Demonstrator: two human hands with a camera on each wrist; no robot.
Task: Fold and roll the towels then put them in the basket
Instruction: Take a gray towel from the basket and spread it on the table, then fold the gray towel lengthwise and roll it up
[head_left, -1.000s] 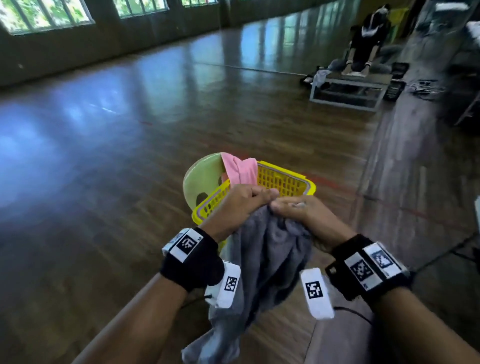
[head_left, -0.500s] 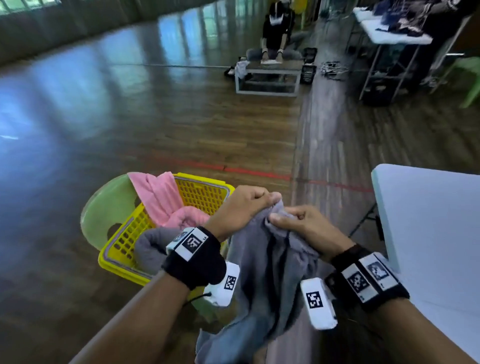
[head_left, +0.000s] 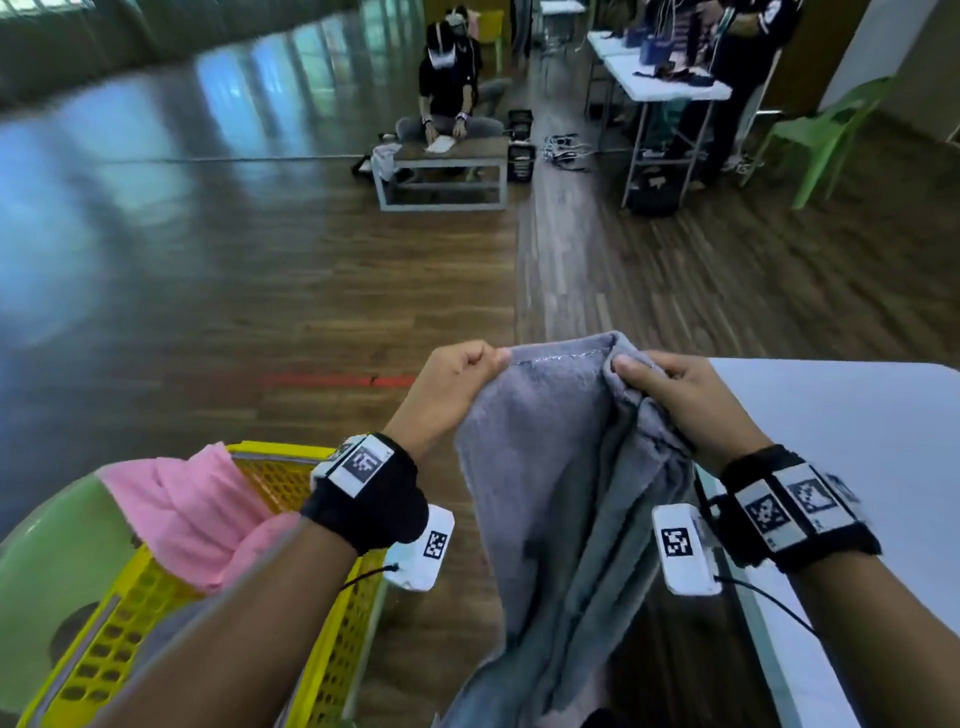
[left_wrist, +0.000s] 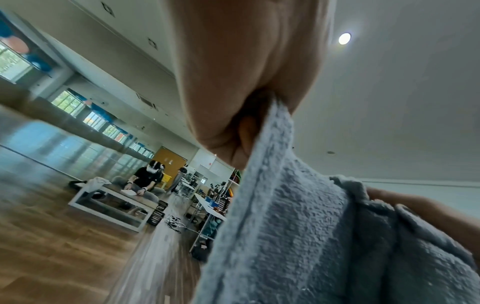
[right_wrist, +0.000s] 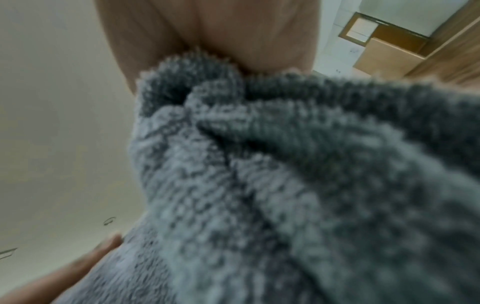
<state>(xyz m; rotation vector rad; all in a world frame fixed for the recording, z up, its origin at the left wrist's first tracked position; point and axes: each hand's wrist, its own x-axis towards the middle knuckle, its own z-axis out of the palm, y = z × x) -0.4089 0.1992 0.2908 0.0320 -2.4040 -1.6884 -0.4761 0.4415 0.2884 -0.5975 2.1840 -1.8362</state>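
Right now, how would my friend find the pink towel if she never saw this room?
Look at the green plastic chair in the near left corner, which carries a yellow basket. The pink towel hangs over that basket's far rim. Unlike the grey towel gripped between both hands, nobody is touching it.

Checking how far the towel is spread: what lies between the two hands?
In the head view, the grey towel's stitched top edge spans from left hand to right hand.

Glossy wooden floor (head_left: 260, 270), low table (head_left: 441, 171), white folding table (head_left: 670, 85), green chair (head_left: 826, 135).
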